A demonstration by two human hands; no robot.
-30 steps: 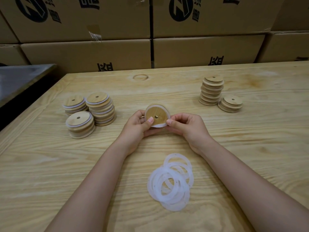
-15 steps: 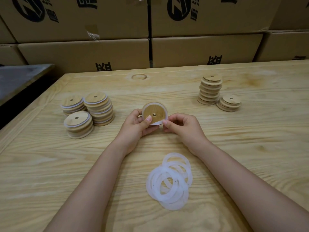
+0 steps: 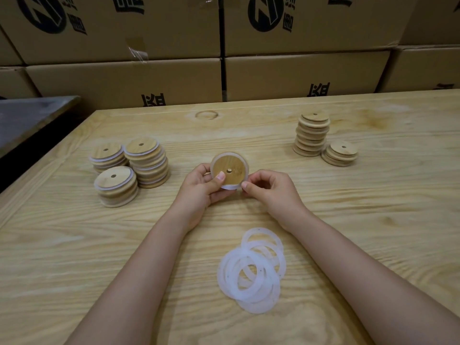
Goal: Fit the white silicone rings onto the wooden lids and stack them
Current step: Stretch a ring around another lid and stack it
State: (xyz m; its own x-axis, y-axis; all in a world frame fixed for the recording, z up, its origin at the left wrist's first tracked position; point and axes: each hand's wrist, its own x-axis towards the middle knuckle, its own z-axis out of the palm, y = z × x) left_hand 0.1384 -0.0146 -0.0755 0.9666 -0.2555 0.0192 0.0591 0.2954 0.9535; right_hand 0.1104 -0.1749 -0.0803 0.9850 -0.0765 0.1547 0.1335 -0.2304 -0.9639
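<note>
Compared with a second ago, your right hand (image 3: 270,192) sits lower, at the bottom-right edge of the wooden lid (image 3: 230,170). Your left hand (image 3: 201,188) holds the lid above the tabletop (image 3: 373,220), thumb on its face; this grip is closed around the lid. The right grip pinches the white ring (image 3: 231,187) at the lid's rim. Loose rings (image 3: 251,272) lie on the tabletop near you. Ringed stacks (image 3: 129,168) stand at left, bare stacks (image 3: 313,135) at right.

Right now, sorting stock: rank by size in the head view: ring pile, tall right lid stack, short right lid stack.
Ring pile (nearest camera, so unsure)
Tall lid stack
Short lid stack
</note>
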